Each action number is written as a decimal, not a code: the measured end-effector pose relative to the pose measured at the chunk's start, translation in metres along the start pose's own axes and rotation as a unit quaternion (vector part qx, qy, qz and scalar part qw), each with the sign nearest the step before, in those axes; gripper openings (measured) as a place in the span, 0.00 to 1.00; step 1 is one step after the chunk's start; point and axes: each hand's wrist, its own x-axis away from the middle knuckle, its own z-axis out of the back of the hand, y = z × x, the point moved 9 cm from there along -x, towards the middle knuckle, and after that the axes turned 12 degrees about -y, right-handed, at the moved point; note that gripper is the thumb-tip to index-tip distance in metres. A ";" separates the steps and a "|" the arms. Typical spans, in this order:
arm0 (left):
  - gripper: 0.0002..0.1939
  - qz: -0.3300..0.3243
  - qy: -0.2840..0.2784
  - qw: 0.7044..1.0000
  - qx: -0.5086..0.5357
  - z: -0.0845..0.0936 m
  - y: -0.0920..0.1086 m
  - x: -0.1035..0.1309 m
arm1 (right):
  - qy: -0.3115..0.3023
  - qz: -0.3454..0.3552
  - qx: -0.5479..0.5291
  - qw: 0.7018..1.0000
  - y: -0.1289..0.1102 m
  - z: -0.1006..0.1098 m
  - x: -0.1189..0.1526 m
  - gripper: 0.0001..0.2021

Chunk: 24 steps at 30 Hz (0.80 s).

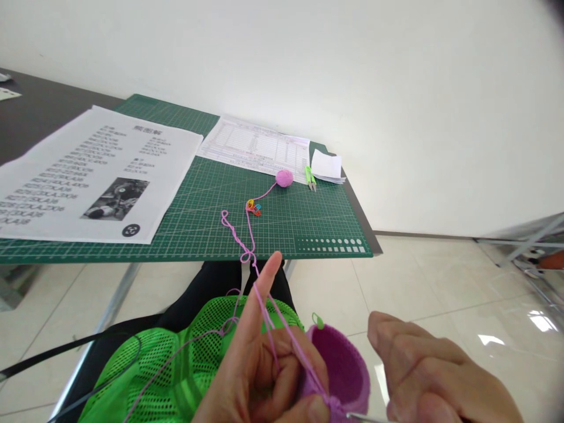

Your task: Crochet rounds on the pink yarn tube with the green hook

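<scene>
A purple crocheted piece (341,364), rounded and hollow like a cup, is pinched at its near edge between the thumb and fingers of my left hand (264,364). That hand's index finger points up, with pink-purple yarn (286,323) running over it down to the stitches. My right hand (427,367) is closed around a thin metal crochet hook (363,418), whose tip meets the edge of the piece near my left thumb. A light green stitch marker (318,321) hangs on the far rim. The hook's handle is hidden in my fingers.
On the green cutting mat (211,194) lie a yarn ball (284,178), small coloured stitch markers (253,207), green thread snips (311,178), a white paper stack (326,165) and printed sheets (83,176). Loose yarn crosses the mat's front edge. A bright green mesh vest (185,364) covers my lap.
</scene>
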 end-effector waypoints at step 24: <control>0.48 0.018 -0.029 0.999 0.021 -0.005 -0.005 0.001 | 0.024 0.013 -0.007 1.000 -0.005 -0.001 -0.007 0.21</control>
